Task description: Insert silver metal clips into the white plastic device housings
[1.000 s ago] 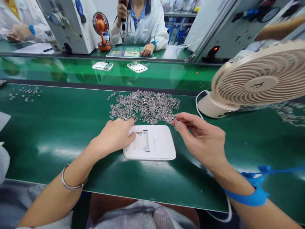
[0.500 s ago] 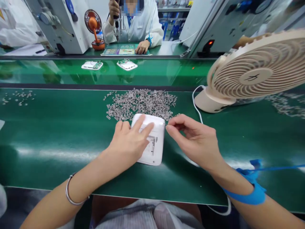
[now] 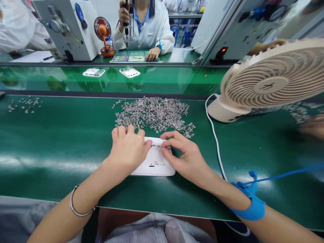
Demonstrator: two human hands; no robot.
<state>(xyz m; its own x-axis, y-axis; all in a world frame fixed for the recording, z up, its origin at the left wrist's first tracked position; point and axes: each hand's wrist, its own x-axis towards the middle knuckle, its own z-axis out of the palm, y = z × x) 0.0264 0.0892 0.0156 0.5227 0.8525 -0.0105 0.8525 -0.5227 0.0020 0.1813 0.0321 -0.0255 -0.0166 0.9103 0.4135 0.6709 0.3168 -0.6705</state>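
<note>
On the near side of the white casing (image 3: 144, 169), a strip of green worktop (image 3: 152, 192) leaves a hand room to pass; a broader stretch opens to its left, past the left forearm (image 3: 101, 179). Just beyond the casing, a heap of small metal parts (image 3: 154, 113) bars any low path. The left hand (image 3: 128, 146) blocks its left end, the right hand (image 3: 186, 153) its right; farther right, a white cable (image 3: 215, 135) and beige fan (image 3: 270, 86) obstruct.

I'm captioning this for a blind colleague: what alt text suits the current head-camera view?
A person's left hand lies over the left end of a white casing on a green tabletop, the right hand bent over its right part. Beyond lies a pile of small metallic pieces; a beige fan stands at right, and a coworker opposite holds a tool.
</note>
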